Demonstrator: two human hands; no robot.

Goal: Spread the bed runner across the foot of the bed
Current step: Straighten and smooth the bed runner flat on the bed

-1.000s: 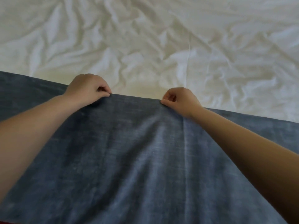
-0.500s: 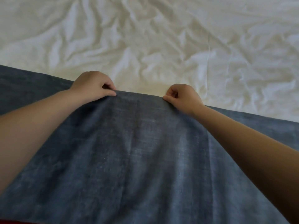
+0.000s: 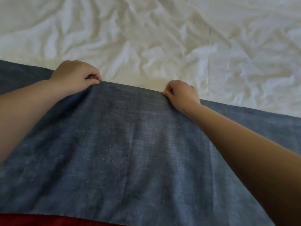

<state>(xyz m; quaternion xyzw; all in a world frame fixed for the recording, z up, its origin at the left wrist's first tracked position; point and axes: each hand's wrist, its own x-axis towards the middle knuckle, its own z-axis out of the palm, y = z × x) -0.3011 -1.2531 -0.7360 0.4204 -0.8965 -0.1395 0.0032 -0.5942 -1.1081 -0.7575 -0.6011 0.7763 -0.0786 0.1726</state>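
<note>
Lower left of the frame: a dark red strip [image 3: 57, 221] shows below the near edge of your blue-grey bed runner [image 3: 130, 152], which fills the lower frame. At its far edge your left hand [image 3: 75, 77] and right hand [image 3: 182, 93] each pinch the hem, fingers curled. Beyond, across the upper frame, the wrinkled white sheet [image 3: 162, 38] lies uncovered.

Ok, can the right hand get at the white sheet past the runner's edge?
Probably yes: the right hand pinches the bed runner at its far edge, and the white sheet starts just beyond its knuckles, nothing between.
</note>
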